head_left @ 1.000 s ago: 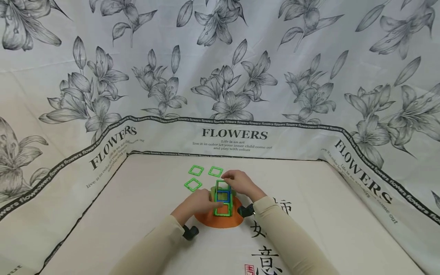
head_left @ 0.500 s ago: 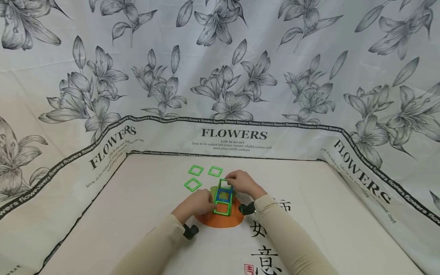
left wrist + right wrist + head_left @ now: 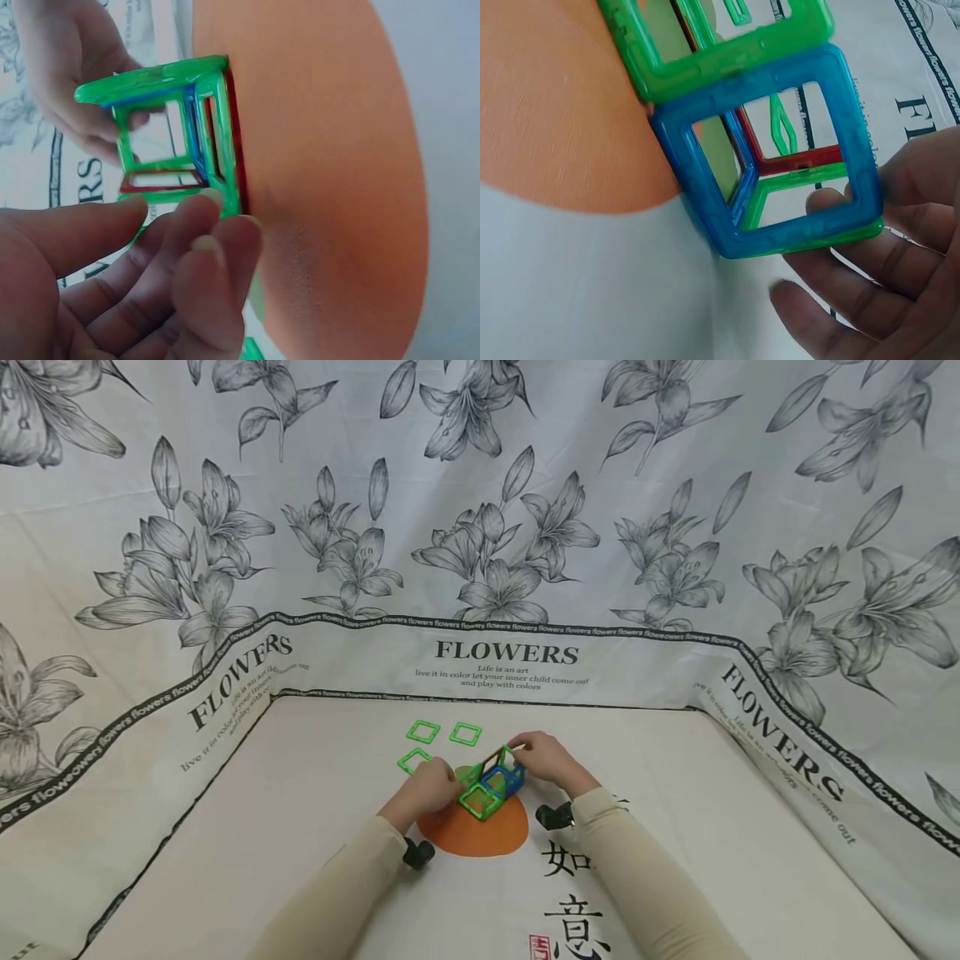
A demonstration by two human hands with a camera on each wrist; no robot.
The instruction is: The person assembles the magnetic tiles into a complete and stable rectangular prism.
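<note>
A small box-like build of square magnetic tiles (image 3: 513, 787), green, blue and red, lies over the orange printed shape (image 3: 472, 842) in the head view. My left hand (image 3: 426, 789) pinches its left end; the left wrist view shows thumb and fingertips at the lower rim of the green tile frame (image 3: 154, 81). On the far right side my right hand (image 3: 553, 758) grips the other end. In the right wrist view a blue tile (image 3: 859, 142) faces the camera, with a fingertip showing through its opening and the thumb at its outer edge. The left fingers cover part of the build.
Behind the left hand lie three loose green square tiles, one at back left (image 3: 417, 742), one at back right (image 3: 461, 743) and one partly behind the hand (image 3: 407, 756). Black lettering (image 3: 573, 918) marks the pale cloth (image 3: 337, 735). A floral fabric wall (image 3: 506, 652) borders the back.
The build has turned, its near end swinging left and its blue side coming into view at right. The left hand shifted with it; the right hand moved slightly right.
</note>
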